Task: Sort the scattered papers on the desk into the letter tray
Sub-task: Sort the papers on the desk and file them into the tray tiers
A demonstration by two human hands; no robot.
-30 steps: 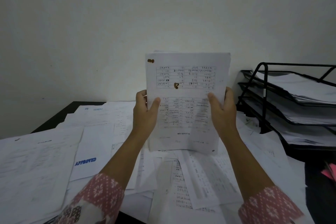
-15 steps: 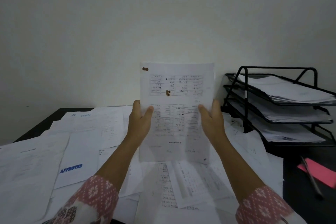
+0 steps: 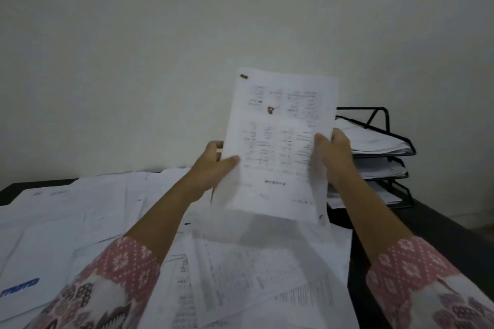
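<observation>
I hold a printed sheet of paper (image 3: 278,141) upright in front of me, tilted a little to the right. My left hand (image 3: 213,168) pinches its left edge with the thumb on the front. My right hand (image 3: 334,155) grips its right edge the same way. The sheet bears tables of text and two small brown marks. Behind it at the right stands a black wire letter tray (image 3: 385,152) with three tiers, each holding papers. Scattered papers (image 3: 254,270) cover the dark desk (image 3: 454,230) below my arms.
More white sheets (image 3: 66,222) spread over the left half of the desk, one with blue print at the lower left. A plain pale wall rises close behind the desk. A strip of bare dark desk shows at the right, in front of the tray.
The view has swung left and down, so the tray now sits partly behind the sheet. The sheet has tilted slightly and my hands keep their hold on it.
</observation>
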